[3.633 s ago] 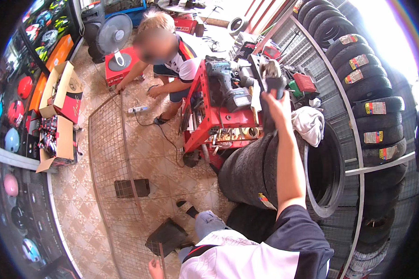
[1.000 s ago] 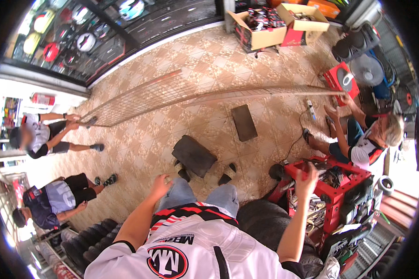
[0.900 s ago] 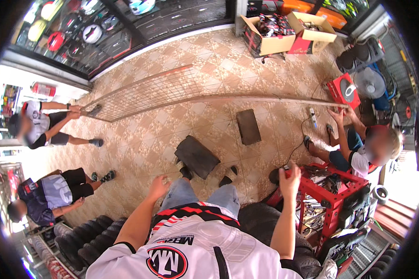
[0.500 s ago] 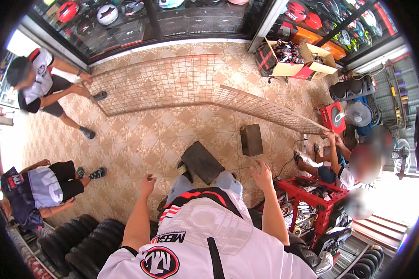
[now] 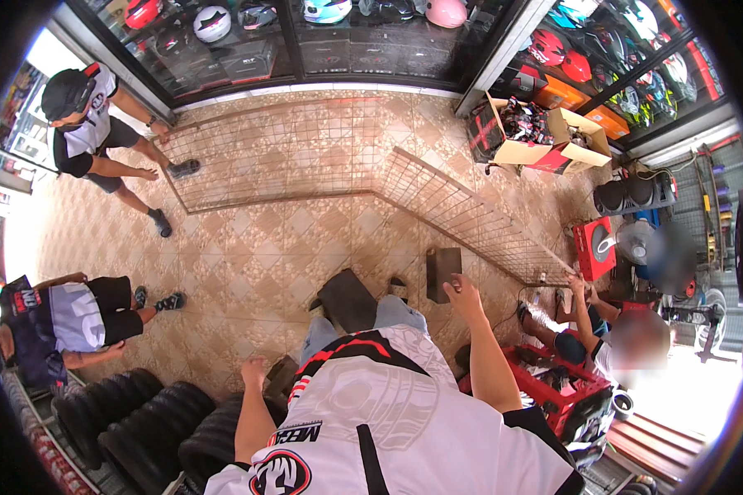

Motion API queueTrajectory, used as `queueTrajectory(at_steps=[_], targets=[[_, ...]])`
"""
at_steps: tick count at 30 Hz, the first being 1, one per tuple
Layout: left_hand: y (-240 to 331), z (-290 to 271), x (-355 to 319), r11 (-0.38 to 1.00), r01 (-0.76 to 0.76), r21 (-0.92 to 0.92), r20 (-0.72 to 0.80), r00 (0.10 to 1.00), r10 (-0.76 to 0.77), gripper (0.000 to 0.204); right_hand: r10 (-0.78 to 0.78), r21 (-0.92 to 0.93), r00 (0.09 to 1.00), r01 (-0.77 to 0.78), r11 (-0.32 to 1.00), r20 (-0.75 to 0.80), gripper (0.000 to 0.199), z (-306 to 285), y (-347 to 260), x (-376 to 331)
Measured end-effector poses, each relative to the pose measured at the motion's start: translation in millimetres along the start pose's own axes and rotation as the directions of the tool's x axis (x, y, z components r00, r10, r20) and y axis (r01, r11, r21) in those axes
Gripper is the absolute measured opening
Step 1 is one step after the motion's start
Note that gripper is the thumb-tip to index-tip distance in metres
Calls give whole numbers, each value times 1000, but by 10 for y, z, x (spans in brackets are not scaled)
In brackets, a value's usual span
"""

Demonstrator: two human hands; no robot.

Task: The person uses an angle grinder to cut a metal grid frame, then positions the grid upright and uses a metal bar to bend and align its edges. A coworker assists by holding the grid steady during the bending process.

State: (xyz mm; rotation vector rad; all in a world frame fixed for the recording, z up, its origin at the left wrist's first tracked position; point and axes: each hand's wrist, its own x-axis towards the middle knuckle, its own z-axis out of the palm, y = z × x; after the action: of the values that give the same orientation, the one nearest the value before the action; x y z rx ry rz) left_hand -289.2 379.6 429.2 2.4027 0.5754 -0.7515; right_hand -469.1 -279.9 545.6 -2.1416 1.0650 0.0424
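My left hand hangs low at my side, beside the stacked black tyres, with nothing visible in it; its fingers are foreshortened. Out in front, my right hand is empty, fingers apart and loosely bent, and overlaps the dark block in view. A flat dark slab lies at my feet. Beyond stand two rusty wire mesh panels, meeting at an angle: a long left panel and a right panel. A person at the right grips the right panel's end; another person has one hand at the left panel's corner.
Another person stands at the left. Black tyres line the lower left. Open cardboard boxes stand by the helmet display case. At the right are a red tool cart, a fan and a red box.
My left hand has dropped back toward my side; my right hand has shifted slightly forward, fingers more bent. The right panel leans more open. The left person has taken one hand off the panel.
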Motion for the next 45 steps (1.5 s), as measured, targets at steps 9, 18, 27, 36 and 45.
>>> queueTrajectory(at_steps=[9, 18, 27, 36, 45], targets=[[1344, 1026, -1743, 984, -45, 171, 49, 998, 37, 43, 71, -100, 993, -62, 993, 90, 62, -809, 996, 1449], [1681, 1075, -2169, 979, -65, 191, 11, 998, 64, 47, 168, -366, 980, -118, 923, 108, 72, -1059, 978, 2315], [1547, 978, -2831, 962, 188, 196, -51, 982, -182, 43, 168, -509, 959, -28, 860, 230, 94, -861, 857, 3198], [1268, 1162, -3291, 946, 219, 239, 26, 972, -232, 43, 103, -523, 951, 69, 850, 293, 108, -214, 1380, 4011], [1326, 1191, -3398, 961, 233, 148, -34, 972, -231, 44, 147, -614, 950, 56, 787, 275, 81, 34, 1321, 4035]])
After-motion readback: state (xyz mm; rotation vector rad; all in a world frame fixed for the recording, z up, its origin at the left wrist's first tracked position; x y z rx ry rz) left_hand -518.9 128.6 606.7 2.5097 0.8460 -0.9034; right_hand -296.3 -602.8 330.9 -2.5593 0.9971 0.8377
